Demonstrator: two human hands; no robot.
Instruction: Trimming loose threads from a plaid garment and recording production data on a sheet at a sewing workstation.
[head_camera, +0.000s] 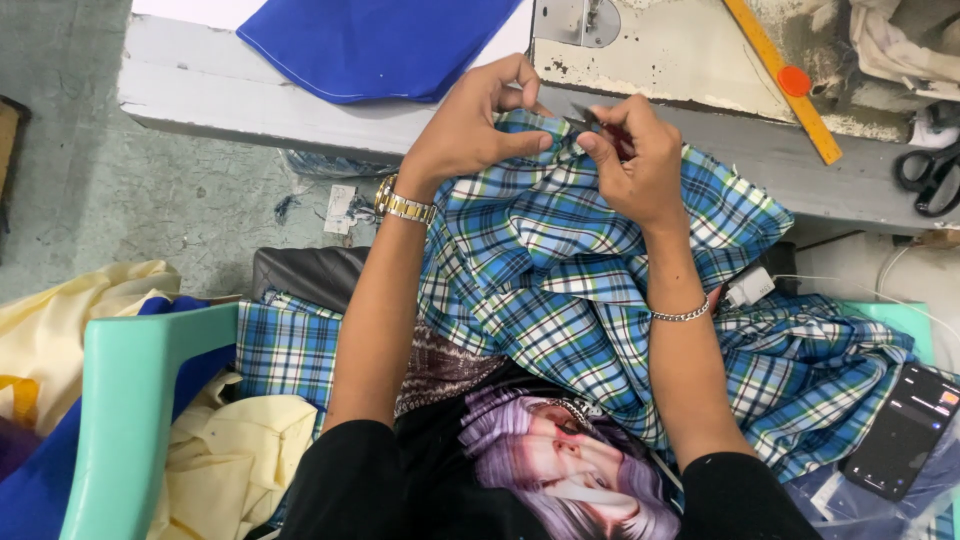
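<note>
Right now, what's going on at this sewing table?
A seated person is working on a blue plaid fabric bunched over the lap and up against the table edge. The left hand pinches the top fold of the cloth, while the right hand holds a small dark snipping tool at that same spot. A blue cloth, an orange ruler and black scissors lie on the table. A phone rests at the right.
</note>
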